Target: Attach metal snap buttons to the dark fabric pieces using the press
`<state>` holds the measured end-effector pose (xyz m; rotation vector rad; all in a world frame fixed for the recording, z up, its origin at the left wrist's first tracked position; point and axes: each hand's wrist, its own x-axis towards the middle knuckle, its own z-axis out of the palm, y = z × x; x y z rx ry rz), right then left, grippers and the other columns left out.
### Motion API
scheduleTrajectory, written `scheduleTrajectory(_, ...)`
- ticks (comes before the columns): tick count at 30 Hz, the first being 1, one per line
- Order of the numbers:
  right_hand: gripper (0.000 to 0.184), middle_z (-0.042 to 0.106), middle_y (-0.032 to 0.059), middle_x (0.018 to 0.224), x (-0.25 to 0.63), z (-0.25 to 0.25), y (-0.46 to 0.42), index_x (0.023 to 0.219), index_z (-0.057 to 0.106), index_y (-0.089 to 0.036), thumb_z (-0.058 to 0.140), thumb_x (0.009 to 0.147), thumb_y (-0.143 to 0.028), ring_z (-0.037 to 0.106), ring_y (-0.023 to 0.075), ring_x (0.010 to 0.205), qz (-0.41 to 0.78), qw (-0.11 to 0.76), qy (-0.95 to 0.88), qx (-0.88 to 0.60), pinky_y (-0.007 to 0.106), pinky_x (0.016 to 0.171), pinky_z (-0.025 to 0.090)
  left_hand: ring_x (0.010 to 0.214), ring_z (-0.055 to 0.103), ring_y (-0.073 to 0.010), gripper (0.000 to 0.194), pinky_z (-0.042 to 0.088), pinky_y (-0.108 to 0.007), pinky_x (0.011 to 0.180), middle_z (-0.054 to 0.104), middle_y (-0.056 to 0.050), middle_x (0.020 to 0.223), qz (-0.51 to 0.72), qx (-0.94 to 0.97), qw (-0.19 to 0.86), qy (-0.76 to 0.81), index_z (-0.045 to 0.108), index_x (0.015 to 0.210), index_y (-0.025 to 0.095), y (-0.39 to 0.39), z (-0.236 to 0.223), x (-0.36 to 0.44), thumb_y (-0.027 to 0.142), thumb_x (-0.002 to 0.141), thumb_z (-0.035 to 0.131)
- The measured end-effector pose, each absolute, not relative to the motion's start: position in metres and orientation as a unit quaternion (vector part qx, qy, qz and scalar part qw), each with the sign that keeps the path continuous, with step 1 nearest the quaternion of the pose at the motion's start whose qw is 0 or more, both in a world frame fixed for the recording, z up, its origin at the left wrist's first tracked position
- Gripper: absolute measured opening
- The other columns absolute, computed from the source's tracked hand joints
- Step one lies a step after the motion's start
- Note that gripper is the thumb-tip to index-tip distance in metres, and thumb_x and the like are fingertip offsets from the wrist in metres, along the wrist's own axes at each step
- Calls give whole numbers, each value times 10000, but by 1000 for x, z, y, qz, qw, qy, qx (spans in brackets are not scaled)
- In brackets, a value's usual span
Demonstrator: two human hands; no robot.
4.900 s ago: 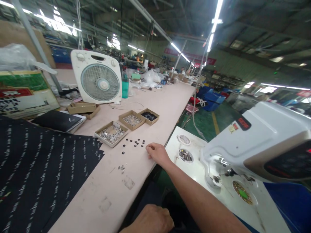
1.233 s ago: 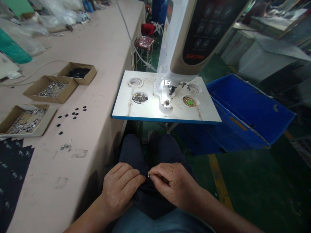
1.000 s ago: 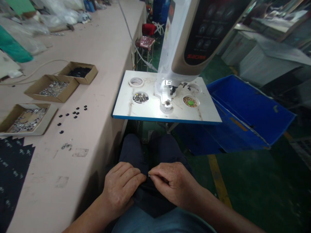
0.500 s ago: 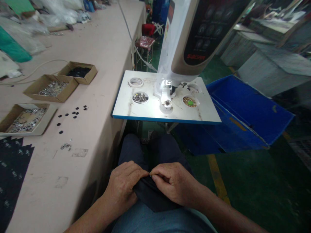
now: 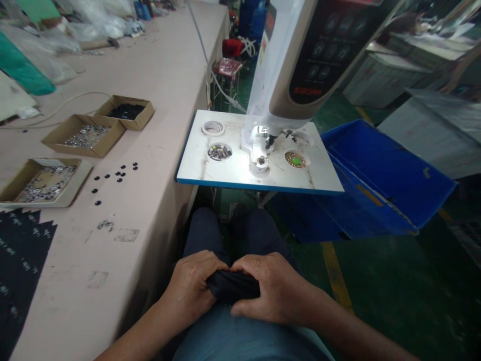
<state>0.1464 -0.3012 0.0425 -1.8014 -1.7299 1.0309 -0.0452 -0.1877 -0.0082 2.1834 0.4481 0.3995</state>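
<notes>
Over my lap, a dark piece of cloth (image 5: 235,286) is bunched between both hands. My left hand (image 5: 195,281) is closed on its left side, fingers curled around the fold. My right hand (image 5: 272,288) grips the top edge at its right with the fingers, while the thumb is spread lower down, near the blue-grey shirt (image 5: 229,331). The two forefingers nearly meet along the upper fold. Part of the cloth and the undersides of the fingers are hidden.
Ahead stands a press machine (image 5: 300,95) on a white work plate (image 5: 233,173) with cups of small metal parts. Left, a long table (image 5: 150,150) carries boxes of fasteners (image 5: 84,135), loose black caps (image 5: 119,174) and dark printed sheets (image 5: 22,271). A blue bin (image 5: 391,170) sits right.
My right thumb has opened away from the forefinger and moved down. The cloth is now folded up between the hands, and the tiny shiny piece at the fingertips no longer shows.
</notes>
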Motion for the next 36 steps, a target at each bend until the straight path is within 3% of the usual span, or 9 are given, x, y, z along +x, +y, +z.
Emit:
scheduleTrajectory(3, 166, 730, -2, 878, 144, 38, -299, 945, 714, -212, 664, 788, -190, 671, 154, 788, 342, 215, -640, -654, 236, 685, 405, 777, 628, -138, 203, 415, -251, 698, 690, 22, 807, 105, 864, 446, 210, 708, 875, 233, -187, -9, -45, 74, 782, 623)
scheduleTrajectory(7, 160, 697, -3, 789, 142, 30, -296, 816, 697, -187, 579, 761, -93, 625, 132, 719, 349, 233, -635, -649, 225, 648, 381, 797, 626, -135, 167, 405, -238, 711, 692, 29, 820, 58, 845, 473, 241, 716, 858, 237, -185, -6, -42, 104, 786, 647)
scheduleTrajectory(11, 169, 688, -15, 762, 144, 25, -292, 809, 709, -191, 578, 761, -96, 602, 121, 693, 381, 239, -606, -657, 215, 622, 363, 773, 612, -132, 73, 391, -226, 682, 679, 21, 792, 28, 803, 536, 260, 707, 796, 202, -184, -3, -39, 181, 828, 645)
scheduleTrajectory(18, 188, 694, -25, 723, 146, 24, -283, 819, 744, -198, 589, 750, -116, 594, 117, 655, 436, 240, -567, -657, 212, 576, 346, 591, 395, -85, 233, 284, -204, 522, 472, 52, 626, -9, 685, 664, 300, 608, 691, 147, -183, -7, -38, 332, 827, 652)
scheduleTrajectory(31, 134, 668, -23, 668, 148, 36, -273, 774, 740, -168, 609, 756, -149, 582, 117, 635, 466, 229, -545, -658, 197, 532, 336, 571, 307, -69, 240, 238, -194, 499, 366, 60, 599, 2, 665, 691, 282, 488, 617, 158, -181, -3, -38, 267, 758, 649)
scheduleTrajectory(36, 118, 639, -32, 661, 152, 35, -271, 801, 734, -155, 630, 787, -209, 557, 113, 625, 510, 250, -521, -637, 191, 539, 362, 575, 284, -66, 302, 218, -195, 507, 354, 59, 607, -13, 615, 746, 257, 521, 661, 143, -179, 1, -41, 351, 779, 706)
